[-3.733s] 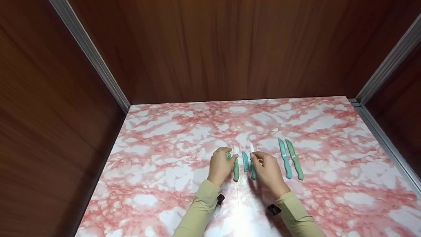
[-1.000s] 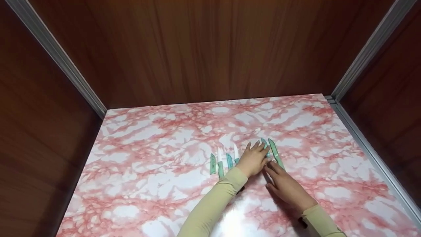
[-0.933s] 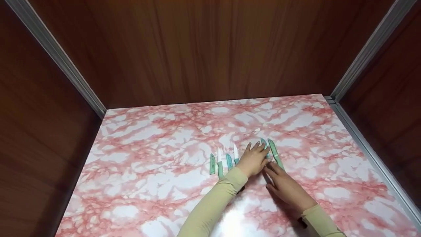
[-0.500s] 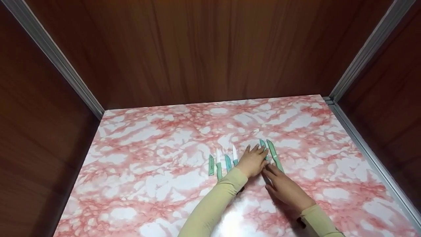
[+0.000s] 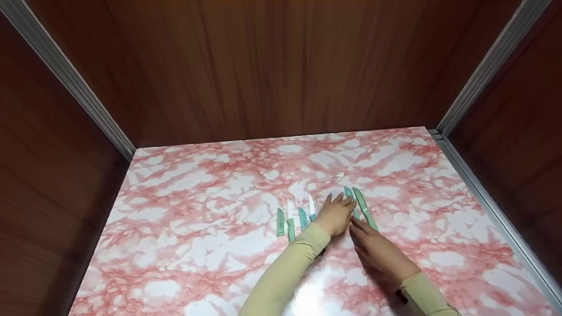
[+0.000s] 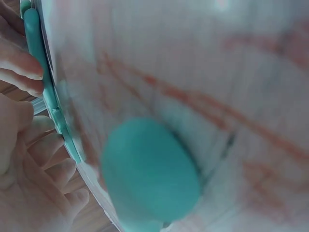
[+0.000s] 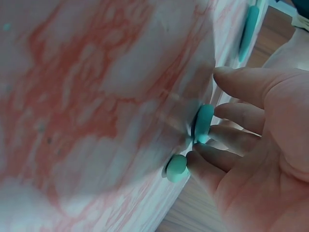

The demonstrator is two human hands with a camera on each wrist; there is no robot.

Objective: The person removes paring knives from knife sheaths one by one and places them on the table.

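In the head view, my left hand [image 5: 337, 215] reaches over the closed teal knife [image 5: 349, 192], fingers spread and fingertips at its sheath. My right hand [image 5: 380, 250] lies beside that knife's handle end, its fingers extended. In the right wrist view the fingertips of my right hand [image 7: 270, 130] are right at the teal handle [image 7: 204, 123]. A closed green knife [image 5: 365, 208] lies just to the right, its handle partly behind my right hand. In the left wrist view the closed teal knife [image 6: 36, 43] runs along both hands' fingertips.
Left of my hands lie a green sheath [image 5: 280, 221], a bare-bladed green knife [image 5: 290, 226], a teal sheath [image 5: 302, 217] and a bare-bladed teal knife [image 5: 312, 208], partly behind my left forearm. Brown wood-grain panels [image 5: 281, 70] surround the marbled table [image 5: 197, 263].
From 3.7 seconds ago, my right hand has let go of the bare teal knife and both hands have shifted right to the closed teal knife. Over the last second the hands stay nearly still.
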